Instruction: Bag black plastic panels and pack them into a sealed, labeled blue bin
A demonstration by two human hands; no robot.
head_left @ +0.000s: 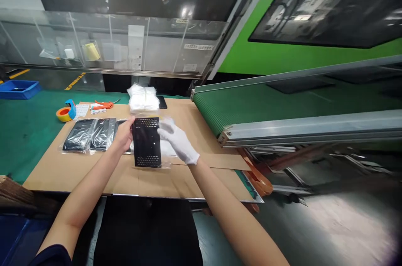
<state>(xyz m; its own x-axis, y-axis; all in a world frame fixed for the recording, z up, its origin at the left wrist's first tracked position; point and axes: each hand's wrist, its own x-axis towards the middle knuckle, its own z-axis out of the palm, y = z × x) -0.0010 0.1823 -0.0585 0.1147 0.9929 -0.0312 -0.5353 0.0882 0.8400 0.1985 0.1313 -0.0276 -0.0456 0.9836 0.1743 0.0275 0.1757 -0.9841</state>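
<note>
Between my hands is a flat black plastic panel [147, 142] with rows of slots at both ends, and clear bag film shows around its edges. My bare left hand [125, 133] pinches its upper left side. On the right side, my right hand [178, 139] in a white glove grips the panel and film, its thumb on the front. Bagged black panels [78, 135] lie in a row on the cardboard at the left; one is partly hidden behind my left hand. A stack of clear plastic bags [143, 98] sits just beyond the panel.
Cardboard [78, 176] covers the table. Behind lie orange-handled cutters [105, 105] and a tape dispenser [66, 112]. A green conveyor belt [251, 105] with metal rails reaches the table's right side, carrying dark flat parts [298, 85]. A blue bin [20, 89] stands far left.
</note>
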